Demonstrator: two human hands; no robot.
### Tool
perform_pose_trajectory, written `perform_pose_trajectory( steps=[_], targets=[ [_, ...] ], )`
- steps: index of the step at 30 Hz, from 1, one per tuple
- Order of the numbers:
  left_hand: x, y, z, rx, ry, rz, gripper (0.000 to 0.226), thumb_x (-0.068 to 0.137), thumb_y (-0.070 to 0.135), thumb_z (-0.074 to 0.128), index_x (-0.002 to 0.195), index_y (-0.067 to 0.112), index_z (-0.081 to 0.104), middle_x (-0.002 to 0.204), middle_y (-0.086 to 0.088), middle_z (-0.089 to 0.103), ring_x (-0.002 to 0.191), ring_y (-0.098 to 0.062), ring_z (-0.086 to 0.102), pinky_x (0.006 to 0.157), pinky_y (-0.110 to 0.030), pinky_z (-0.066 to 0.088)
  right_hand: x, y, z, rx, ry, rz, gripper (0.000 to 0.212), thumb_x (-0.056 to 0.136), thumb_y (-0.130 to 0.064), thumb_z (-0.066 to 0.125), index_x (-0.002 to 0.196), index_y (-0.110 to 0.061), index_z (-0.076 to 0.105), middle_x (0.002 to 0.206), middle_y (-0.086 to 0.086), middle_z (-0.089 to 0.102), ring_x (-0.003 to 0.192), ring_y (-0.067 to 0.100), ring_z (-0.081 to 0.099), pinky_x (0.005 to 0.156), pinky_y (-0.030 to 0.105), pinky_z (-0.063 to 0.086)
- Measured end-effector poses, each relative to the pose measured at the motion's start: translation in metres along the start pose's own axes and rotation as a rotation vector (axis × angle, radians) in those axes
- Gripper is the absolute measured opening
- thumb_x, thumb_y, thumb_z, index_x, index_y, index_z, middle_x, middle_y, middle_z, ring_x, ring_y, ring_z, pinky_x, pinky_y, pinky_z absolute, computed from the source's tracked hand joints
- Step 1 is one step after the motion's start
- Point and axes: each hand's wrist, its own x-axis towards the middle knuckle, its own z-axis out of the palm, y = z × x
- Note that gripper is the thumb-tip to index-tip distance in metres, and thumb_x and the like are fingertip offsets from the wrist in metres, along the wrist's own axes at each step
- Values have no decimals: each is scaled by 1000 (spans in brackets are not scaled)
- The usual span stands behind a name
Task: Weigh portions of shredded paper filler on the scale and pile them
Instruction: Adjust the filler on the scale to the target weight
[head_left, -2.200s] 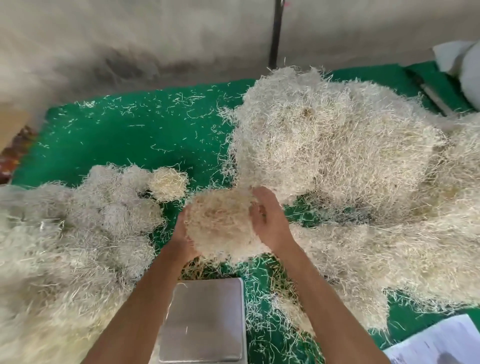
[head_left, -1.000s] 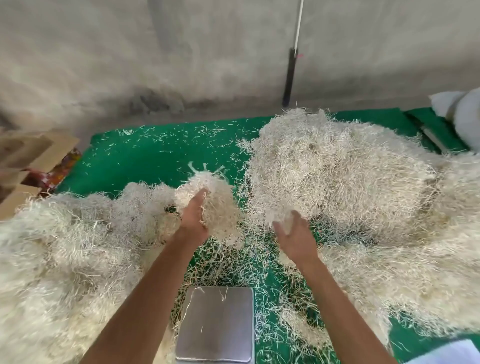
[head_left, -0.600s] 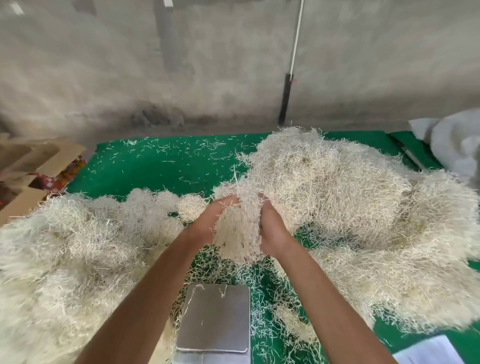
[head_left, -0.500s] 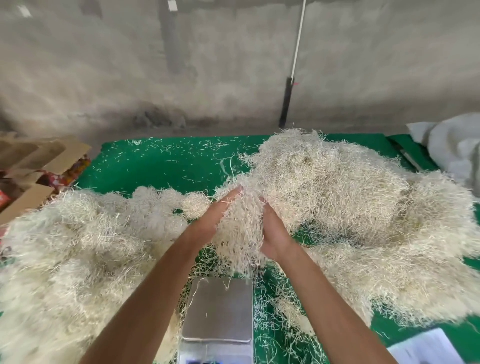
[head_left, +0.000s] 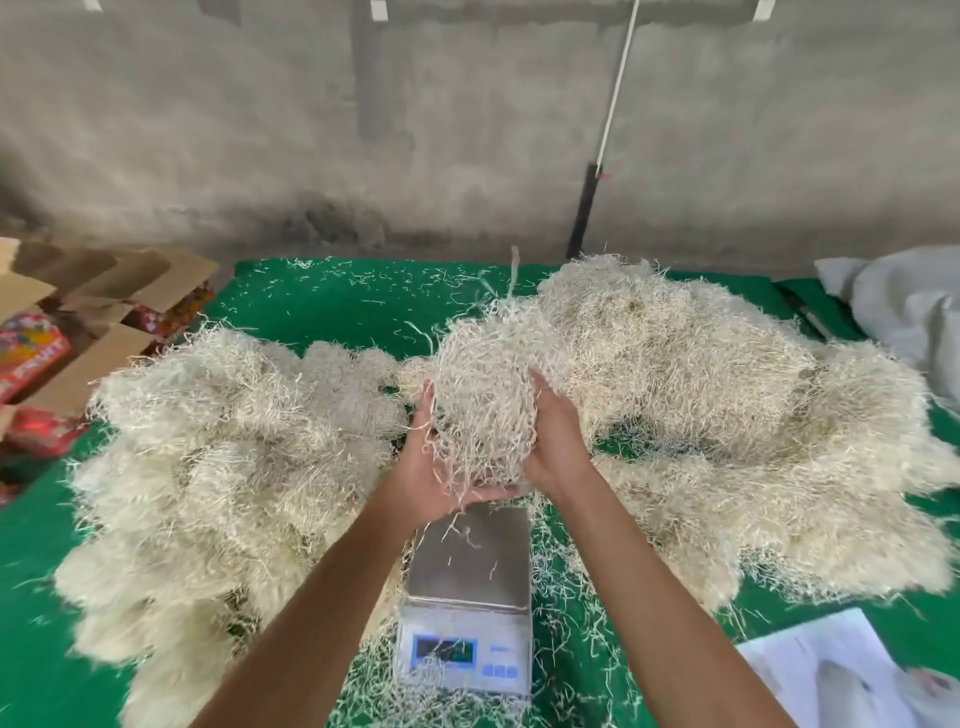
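Both hands cup portion (head_left: 483, 400) of shredded paper above far edge of scale (head_left: 467, 597); left hand (head_left: 431, 467) under and beside it, fingers curled; right hand (head_left: 553, 441) pressed on other side; pan bare but few strands; weighed pile (head_left: 218, 457) left, bulk heap (head_left: 717, 415) right, on green mat (head_left: 337, 306).

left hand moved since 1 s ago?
Yes. The left hand was over at the left pile; now it cups a clump with the right hand, just beyond the scale.
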Motion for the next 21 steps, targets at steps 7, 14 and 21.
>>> perform_pose_trajectory(
  steps=[7, 14, 21],
  targets=[
    [-21, -19, -41, 127, 23, -50, 49, 80, 50, 83, 114, 19, 66, 89, -7, 59, 85, -19, 54, 83, -43, 56, -16, 6, -11, -64, 175, -80, 81, 96, -32, 70, 162, -14, 26, 163, 13, 37, 127, 24, 55, 109, 46, 50],
    [-20, -19, -62, -155, 437, 144, 34, 90, 36, 72, 109, 10, 60, 78, 0, 49, 69, -12, 47, 72, -32, 51, -30, 17, -27, -42, 171, -20, 83, 93, -28, 72, 163, -22, 28, 171, 6, 19, 151, 24, 27, 125, 58, 12],
    [-19, -13, -39, -141, 548, 111, 35, 101, 41, 55, 123, 13, 59, 136, -10, 54, 122, -30, 53, 95, -63, 50, -52, 10, -5, -39, 35, -21, 49, 98, -42, 66, 142, -21, 61, 143, 13, 62, 137, 35, 55, 114, 61, 42]
  ],
)
